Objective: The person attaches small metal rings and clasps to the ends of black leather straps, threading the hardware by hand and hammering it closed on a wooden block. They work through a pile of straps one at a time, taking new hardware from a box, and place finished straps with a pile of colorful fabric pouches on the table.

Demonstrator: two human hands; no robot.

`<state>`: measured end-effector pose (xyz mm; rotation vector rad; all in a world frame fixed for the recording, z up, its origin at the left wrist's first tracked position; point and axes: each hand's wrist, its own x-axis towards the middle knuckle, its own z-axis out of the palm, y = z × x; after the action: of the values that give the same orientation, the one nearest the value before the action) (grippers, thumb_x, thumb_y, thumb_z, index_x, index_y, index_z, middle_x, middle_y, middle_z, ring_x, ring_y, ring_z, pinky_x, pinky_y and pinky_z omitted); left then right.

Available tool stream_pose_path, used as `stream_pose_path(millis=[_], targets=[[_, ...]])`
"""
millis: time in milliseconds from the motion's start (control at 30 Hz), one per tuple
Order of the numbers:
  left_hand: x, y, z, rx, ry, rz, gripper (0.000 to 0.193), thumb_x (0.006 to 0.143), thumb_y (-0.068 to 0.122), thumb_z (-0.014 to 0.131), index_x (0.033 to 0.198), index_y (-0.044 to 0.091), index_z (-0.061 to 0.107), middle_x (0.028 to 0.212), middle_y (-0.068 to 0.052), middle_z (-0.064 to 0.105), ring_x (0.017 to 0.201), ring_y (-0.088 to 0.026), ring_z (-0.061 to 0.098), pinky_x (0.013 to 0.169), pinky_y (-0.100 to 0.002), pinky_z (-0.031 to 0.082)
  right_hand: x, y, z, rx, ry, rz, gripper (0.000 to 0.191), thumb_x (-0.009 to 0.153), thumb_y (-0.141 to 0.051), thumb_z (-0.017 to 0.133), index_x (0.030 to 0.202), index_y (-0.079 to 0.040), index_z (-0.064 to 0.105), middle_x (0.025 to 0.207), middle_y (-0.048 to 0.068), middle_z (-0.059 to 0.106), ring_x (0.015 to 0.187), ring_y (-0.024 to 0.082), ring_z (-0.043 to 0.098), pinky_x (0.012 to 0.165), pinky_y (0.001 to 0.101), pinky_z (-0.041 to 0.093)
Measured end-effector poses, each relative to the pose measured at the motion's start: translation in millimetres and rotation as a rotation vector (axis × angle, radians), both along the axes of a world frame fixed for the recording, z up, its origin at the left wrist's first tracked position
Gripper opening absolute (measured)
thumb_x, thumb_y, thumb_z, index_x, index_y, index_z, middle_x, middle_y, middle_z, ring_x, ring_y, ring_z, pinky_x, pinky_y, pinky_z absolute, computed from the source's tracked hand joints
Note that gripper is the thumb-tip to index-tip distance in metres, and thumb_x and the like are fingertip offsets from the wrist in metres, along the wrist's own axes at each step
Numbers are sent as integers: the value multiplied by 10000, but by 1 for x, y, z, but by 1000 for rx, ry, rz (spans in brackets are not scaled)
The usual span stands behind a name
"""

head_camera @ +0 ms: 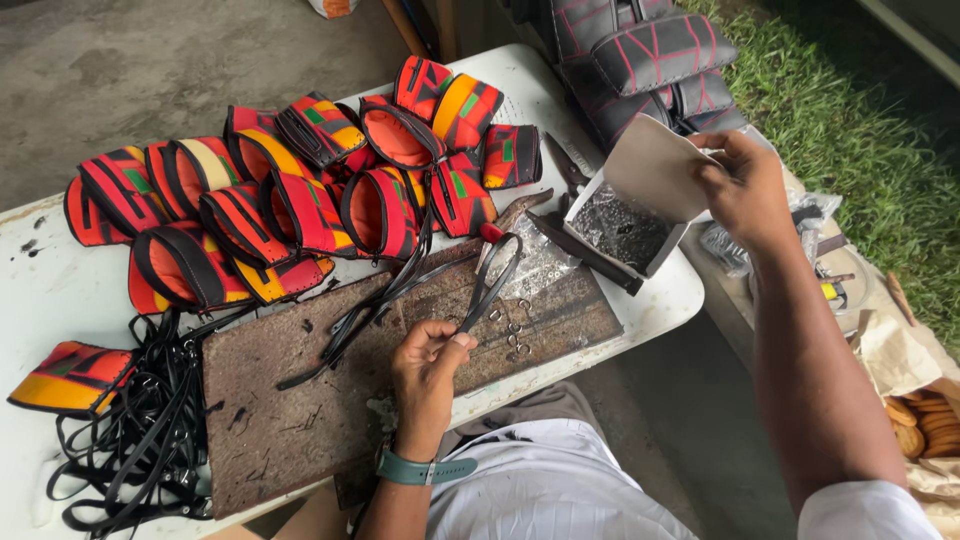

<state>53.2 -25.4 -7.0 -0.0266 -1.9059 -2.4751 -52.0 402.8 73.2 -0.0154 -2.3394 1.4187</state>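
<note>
Left hand (428,352) pinched a looped black strap (492,283) above the work board (300,400). Right hand (745,185) gripped the cardboard box (640,205) flap. Many patterned pieces (290,200) lay finished-looking; loose straps (140,430) remained on the bench (60,290).

Pouches (300,190) behind board (300,400), box (630,225) right

Two hands seen, the left hand (425,365) and the right hand (745,185), one looped black strap (492,285) held up, one small open box (640,205), one brown work board (400,370), one white table (60,290), many red and orange fabric pieces (290,200) piled, too many to be counted, one tangle of black straps (130,440)
</note>
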Motion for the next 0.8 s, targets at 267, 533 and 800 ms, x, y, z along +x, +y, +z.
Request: stream_pose_path(millis=[267,533,800], targets=[[1,-6,-5,20,-29,8,102,903,22,685,987,-15,642,887,-118,755,809,-137,710,753,-277,562,-31,-6,7,650,146,-362,370,902,-109,844,1211,-40,653,1236,205,622,1070,342,637,906,446,544],[1,5,-6,44,-43,3,113,898,10,679,998,-10,629,910,-110,747,844,-137,723,804,-270,586,-23,-34,-3,1236,20,-30,732,690,-533,822,1258,-99,663,1263,162,623,1141,374,543,960,465,462],[4,3,-7,37,14,-30,106,919,21,687,1004,-16,636,919,-116,757,865,-133,723,787,-259,564,-15,-49,-22,1229,107,-71,374,925,-243,654,1279,-129,690,1200,72,693,1119,304,617,942,426,521]])
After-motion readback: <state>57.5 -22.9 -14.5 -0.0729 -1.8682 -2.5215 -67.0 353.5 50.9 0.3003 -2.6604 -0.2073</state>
